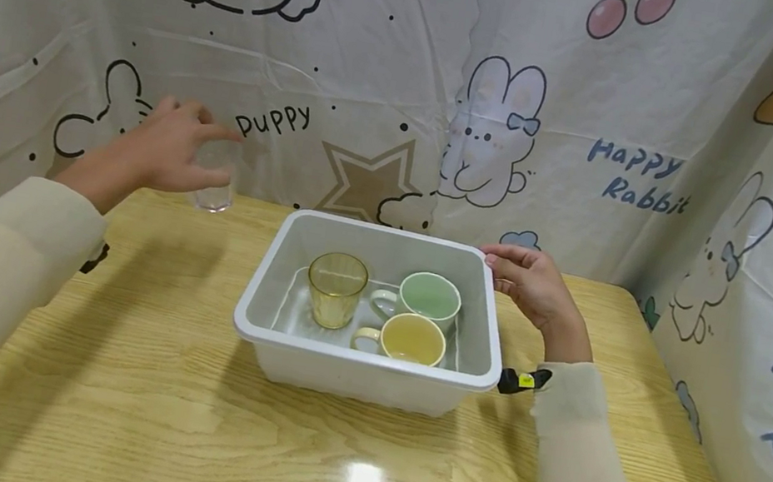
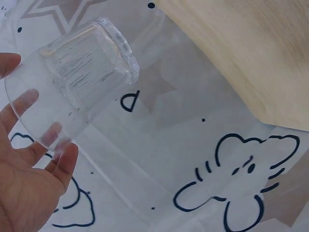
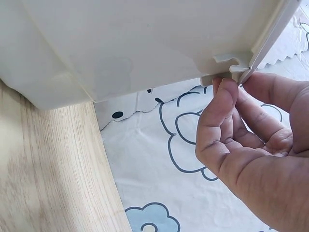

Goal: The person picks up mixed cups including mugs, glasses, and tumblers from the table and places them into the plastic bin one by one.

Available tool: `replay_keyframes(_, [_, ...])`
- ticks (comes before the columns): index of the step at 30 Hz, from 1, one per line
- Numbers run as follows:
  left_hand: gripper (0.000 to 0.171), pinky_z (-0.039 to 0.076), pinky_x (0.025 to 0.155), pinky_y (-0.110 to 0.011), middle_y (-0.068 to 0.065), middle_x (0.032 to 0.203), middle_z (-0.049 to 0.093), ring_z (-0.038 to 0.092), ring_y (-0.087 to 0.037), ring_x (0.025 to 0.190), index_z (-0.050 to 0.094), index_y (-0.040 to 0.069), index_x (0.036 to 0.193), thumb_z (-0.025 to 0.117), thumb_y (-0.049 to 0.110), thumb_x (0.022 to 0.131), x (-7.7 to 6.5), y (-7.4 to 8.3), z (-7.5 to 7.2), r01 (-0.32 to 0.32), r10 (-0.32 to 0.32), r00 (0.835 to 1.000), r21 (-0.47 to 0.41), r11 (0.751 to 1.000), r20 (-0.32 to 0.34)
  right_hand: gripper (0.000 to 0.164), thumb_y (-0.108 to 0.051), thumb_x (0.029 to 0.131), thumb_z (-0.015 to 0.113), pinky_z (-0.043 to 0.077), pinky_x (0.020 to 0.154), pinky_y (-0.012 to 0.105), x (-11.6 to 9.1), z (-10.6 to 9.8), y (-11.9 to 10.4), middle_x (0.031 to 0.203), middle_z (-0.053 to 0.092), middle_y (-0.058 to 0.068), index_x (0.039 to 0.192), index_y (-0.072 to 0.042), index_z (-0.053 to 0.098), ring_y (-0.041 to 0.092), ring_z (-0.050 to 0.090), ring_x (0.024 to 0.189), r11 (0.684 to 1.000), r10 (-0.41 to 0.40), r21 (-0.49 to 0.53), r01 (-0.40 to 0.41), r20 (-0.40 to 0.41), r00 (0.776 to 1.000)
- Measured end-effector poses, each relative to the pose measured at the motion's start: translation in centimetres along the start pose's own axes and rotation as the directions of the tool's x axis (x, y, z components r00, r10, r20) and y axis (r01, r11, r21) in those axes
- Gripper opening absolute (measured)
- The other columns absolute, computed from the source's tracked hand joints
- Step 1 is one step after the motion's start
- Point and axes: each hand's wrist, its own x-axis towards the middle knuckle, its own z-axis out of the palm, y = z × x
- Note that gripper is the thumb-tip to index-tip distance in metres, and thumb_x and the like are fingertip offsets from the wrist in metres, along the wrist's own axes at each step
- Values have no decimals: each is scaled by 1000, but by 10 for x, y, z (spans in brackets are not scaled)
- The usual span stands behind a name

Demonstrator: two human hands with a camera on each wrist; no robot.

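My left hand (image 1: 177, 145) grips a clear glass (image 2: 91, 67) near its mouth, with thumb and fingers around it. In the head view the hand partly hides this glass, which is at the back left of the table. At the far right corner of a white plastic bin (image 1: 357, 375), my right hand (image 1: 531, 285) pinches the rim between thumb and fingers. Inside the bin stand an amber glass (image 1: 336, 292), a green mug (image 1: 433, 295) and a yellow mug (image 1: 414, 340). Both mug handles point left.
The bin sits on a light wood table (image 1: 140, 404) near its back edge. A pale printed curtain (image 1: 385, 55) with rabbits and stars hangs behind the table and along the right side.
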Motion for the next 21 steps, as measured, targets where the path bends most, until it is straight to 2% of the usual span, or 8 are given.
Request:
replay_keyframes(7, [59,35,89,-65,-30,137,46,37,-50,119,57,17,145,62,39,92,-5,17,-9,-57,57,998,21,998,-3,33,-14,102,65,57,81,28,0,0,0,106,71,1,127,8,63,16,66,91,1000,-5,9,5,5,1000])
replay_keyframes(11, [60,39,86,-64,-27,138,46,39,-48,117,56,20,147,63,36,90,-10,30,-14,-81,81,997,26,996,-7,34,-13,102,64,57,81,28,0,1,-1,105,71,1,127,9,62,16,66,90,1000,-6,2,6,5,1000])
replay_keyframes(17, [61,39,83,-61,-26,136,48,39,-47,115,57,20,146,65,35,87,-15,40,-19,-138,139,989,20,990,-42,34,-14,102,64,57,82,29,-1,1,-1,106,71,1,128,9,61,16,66,91,1000,2,-8,-2,-3,1000])
replay_keyframes(21, [61,40,82,-61,-25,137,48,38,-46,116,57,21,146,65,36,88,-16,46,-20,-153,155,986,27,988,-61,35,-13,103,63,58,82,28,0,1,-1,106,71,1,129,9,60,16,66,91,1000,-3,-8,3,1,1000])
